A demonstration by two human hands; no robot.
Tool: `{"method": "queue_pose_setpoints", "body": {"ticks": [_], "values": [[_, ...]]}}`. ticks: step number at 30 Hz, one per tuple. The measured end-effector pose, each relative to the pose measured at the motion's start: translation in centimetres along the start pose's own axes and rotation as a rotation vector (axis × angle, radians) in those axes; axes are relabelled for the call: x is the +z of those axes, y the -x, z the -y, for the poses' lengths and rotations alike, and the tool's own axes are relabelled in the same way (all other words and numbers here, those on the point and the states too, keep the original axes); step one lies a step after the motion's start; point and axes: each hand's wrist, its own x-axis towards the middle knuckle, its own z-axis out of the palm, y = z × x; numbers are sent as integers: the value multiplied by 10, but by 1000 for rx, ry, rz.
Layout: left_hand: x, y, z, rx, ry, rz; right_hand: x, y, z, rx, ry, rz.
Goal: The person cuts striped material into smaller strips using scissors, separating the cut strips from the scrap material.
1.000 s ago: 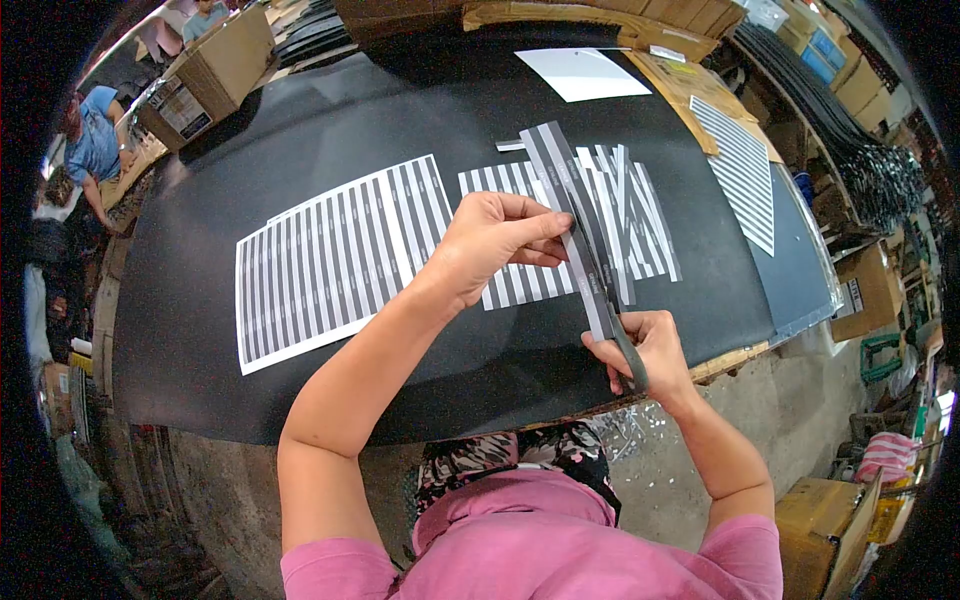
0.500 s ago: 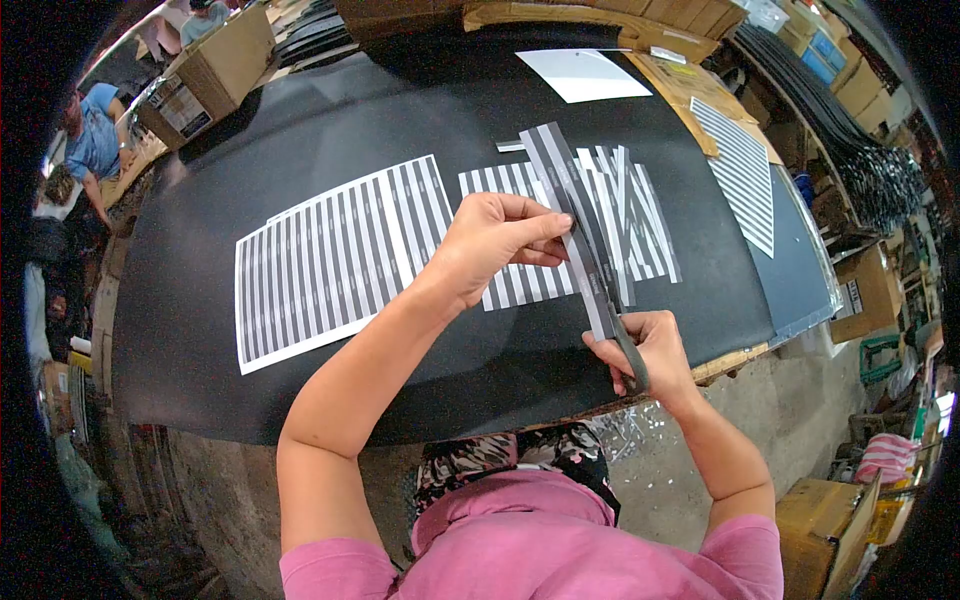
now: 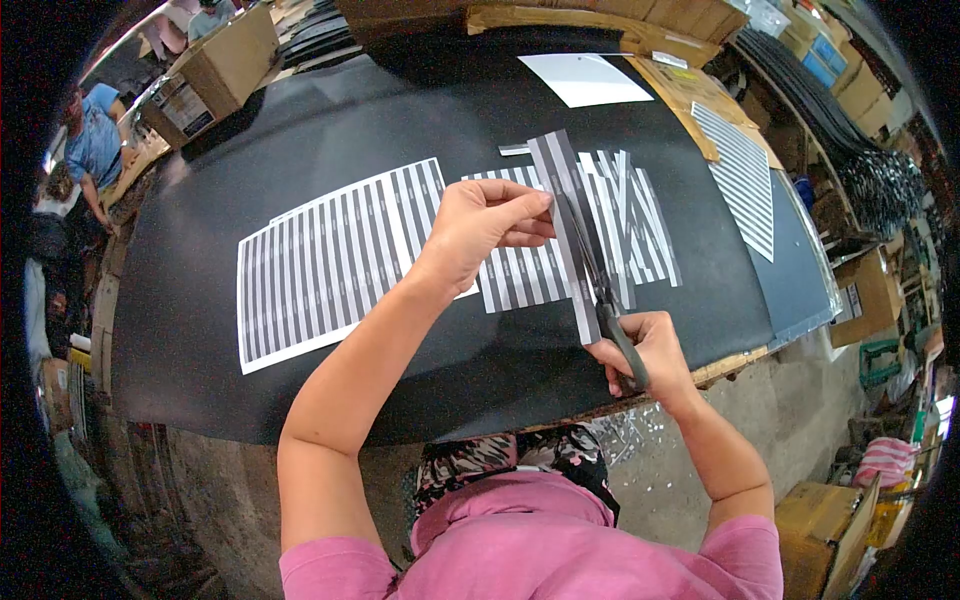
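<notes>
Between the thumb and fingers of my left hand (image 3: pixel 478 228) is a narrow grey-and-white striped paper strip (image 3: pixel 566 225), raised at a slant above the table. My right hand (image 3: pixel 652 352) grips dark-handled scissors (image 3: pixel 630 362) near the table's front edge. Their blades point away from me along the strip's right side, and its lower end reaches my right fingers. Beneath and beyond the strip lie a striped paper sheet (image 3: pixel 525 283) and a loose pile of cut strips (image 3: pixel 640 225), partly hidden by the strip and blades.
Larger striped sheets (image 3: pixel 325 265) lie to the left on the black table (image 3: pixel 200 300). A white sheet (image 3: pixel 590 80) is at the back, another striped sheet (image 3: pixel 738 175) at the right. Cardboard boxes (image 3: pixel 225 75) line the far side. A person (image 3: pixel 92 145) works at the far left.
My left hand has shifted slightly left, still pinching the strip. The strip has turned a little and moved left at its lower end, showing more of the scissors beside it.
</notes>
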Motion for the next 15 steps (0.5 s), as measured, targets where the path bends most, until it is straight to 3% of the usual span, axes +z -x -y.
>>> {"method": "queue_pose_setpoints", "body": {"ticks": [15], "values": [[17,11,6,9,-25,10,5,-10,11,-15,-58,10]]}}
